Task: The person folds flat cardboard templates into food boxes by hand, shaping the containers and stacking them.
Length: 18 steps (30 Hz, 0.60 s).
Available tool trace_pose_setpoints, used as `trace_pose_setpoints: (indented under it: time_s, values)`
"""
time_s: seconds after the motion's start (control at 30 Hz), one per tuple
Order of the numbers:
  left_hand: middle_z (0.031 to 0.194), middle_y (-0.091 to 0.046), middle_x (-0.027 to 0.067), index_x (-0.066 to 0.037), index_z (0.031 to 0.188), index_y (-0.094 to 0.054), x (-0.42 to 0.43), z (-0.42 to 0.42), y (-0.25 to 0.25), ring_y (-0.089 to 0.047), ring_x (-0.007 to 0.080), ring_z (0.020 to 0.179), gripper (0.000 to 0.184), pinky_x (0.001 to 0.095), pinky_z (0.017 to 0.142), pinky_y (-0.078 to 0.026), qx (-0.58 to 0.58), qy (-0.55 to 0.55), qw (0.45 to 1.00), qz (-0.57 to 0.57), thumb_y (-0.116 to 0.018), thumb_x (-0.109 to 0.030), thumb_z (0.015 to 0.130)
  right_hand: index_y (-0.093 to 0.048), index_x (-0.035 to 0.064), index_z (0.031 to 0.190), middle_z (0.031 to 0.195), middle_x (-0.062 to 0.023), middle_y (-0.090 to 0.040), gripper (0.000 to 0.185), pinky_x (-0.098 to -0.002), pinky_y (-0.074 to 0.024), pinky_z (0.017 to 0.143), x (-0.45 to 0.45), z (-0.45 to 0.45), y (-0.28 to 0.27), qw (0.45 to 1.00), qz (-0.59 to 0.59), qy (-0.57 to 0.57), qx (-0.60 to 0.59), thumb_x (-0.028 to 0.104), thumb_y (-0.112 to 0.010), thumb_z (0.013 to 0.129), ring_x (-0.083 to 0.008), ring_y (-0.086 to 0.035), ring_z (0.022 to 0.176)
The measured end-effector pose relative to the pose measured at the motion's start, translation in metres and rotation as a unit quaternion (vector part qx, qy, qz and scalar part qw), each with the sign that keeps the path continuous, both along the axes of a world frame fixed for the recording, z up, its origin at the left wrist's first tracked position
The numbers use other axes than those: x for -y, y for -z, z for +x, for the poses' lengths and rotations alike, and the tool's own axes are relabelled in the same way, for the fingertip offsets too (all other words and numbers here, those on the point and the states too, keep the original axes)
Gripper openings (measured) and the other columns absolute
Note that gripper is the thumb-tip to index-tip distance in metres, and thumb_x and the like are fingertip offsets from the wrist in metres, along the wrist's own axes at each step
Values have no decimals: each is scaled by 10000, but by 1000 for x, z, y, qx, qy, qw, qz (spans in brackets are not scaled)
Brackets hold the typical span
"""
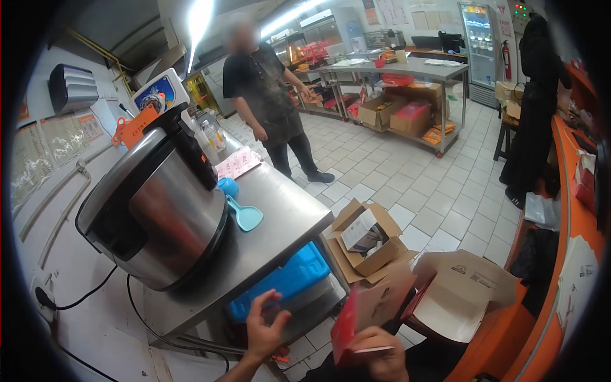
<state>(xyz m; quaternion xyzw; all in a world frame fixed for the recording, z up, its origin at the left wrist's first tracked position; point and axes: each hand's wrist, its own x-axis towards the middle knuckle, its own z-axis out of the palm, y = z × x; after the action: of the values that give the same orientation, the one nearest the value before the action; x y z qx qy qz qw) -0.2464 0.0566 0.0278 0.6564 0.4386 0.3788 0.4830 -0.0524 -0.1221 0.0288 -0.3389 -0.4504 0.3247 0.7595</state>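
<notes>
Standing beside a steel table point(296, 207), a red carton point(345, 328) in the right hand point(386, 358).

From here, the table slants across the centre left, with a big rice cooker point(168, 210) on it at the left; an open cardboard box point(337, 254) sits at the table's right, and another open carton point(445, 309) spreads out at lower right. The red carton is at the bottom centre, its printed flap raised, the right hand's fingers closed on its lower edge. At its left, the left hand point(264, 328) holds its fingers spread wide, near a blue bin point(289, 280). A pale blue paddle point(247, 218) lies beside the cooker.
</notes>
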Motion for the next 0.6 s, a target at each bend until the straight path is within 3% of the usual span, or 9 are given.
trace_pose_setpoints:
  time_s: [0.03, 0.1, 0.17, 0.2, 0.27, 0.3, 0.4, 0.57, 0.6]
  values:
    - [1218, -638, 129, -85, 1342, -565, 4, 9, -35, -638, 172, 1047, 462, 304, 886, -520, -49, 65, 953, 291, -697, -136, 901, -666, 6, 1030, 1002, -129, -668, 237, -348, -522, 771, -5, -2, -6, 1000, 0, 0, -2, -126, -595, 847, -241, -641, 878]
    - [1198, -645, 129, -115, 1358, -558, 4, 17, -72, -646, 183, 1030, 508, 328, 880, -523, -99, 122, 816, 557, -721, -155, 878, -687, 29, 967, 931, -141, -673, 260, -355, -511, 725, -16, -8, -15, 984, 29, -100, 148, -134, -570, 800, -276, -646, 836]
    - [1114, -671, 123, -179, 1436, -477, 2, 22, -85, -662, 239, 954, 632, 366, 830, -534, -148, 480, 733, 459, -731, -194, 858, -681, 30, 972, 897, -142, -672, 271, -358, -504, 707, -18, -13, -12, 975, 24, -85, 202, -134, -577, 784, -293, -642, 821]
    - [1114, -671, 123, -179, 1436, -477, -1, 20, -84, -662, 239, 954, 632, 366, 830, -534, -148, 484, 730, 459, -731, -194, 858, -675, 32, 978, 863, -142, -670, 284, -361, -497, 690, -17, -16, -8, 963, 13, -69, 260, -135, -584, 768, -311, -639, 806]
    - [1049, -697, 114, -221, 1478, -414, -4, 15, -75, -678, 282, 905, 667, 400, 806, -540, -389, 507, 755, 149, -710, -192, 881, -669, 45, 1033, 821, -135, -660, 346, -376, -495, 682, -17, -21, 0, 968, 29, 28, 247, -153, -558, 772, -315, -626, 782]
    - [1025, -710, 135, -219, 1483, -380, -3, 19, -73, -689, 329, 867, 645, 404, 796, -543, -423, 480, 765, 74, -675, -181, 911, -655, 49, 1069, 827, -132, -661, 369, -380, -495, 687, -13, -19, 2, 969, -15, 91, 231, -150, -565, 772, -318, -623, 773]
    - [1053, -703, 158, -185, 1443, -402, -5, 20, -63, -686, 352, 884, 574, 429, 807, -537, -466, 507, 721, 75, -653, -184, 928, -613, 56, 1148, 891, -130, -665, 412, -393, -496, 713, -5, -25, 9, 975, -107, 142, 136, -122, -594, 777, -326, -615, 782]
    - [1061, -688, 196, -119, 1314, -495, -13, 22, -74, -660, 397, 904, 424, 444, 782, -527, -440, 513, 735, 48, -653, -167, 923, -608, 51, 1156, 1008, -150, -648, 402, -399, -507, 795, -7, -39, 11, 938, -107, 274, 185, -87, -631, 779, -334, -613, 902]
    - [1050, -697, 171, -94, 1286, -531, -17, 21, -66, -672, 354, 907, 378, 419, 782, -527, -461, 569, 681, 21, -645, -167, 933, -608, 51, 1156, 1008, -150, -648, 402, -399, -507, 795, -7, -40, 13, 937, -106, 277, 184, -87, -631, 779, -334, -613, 902]
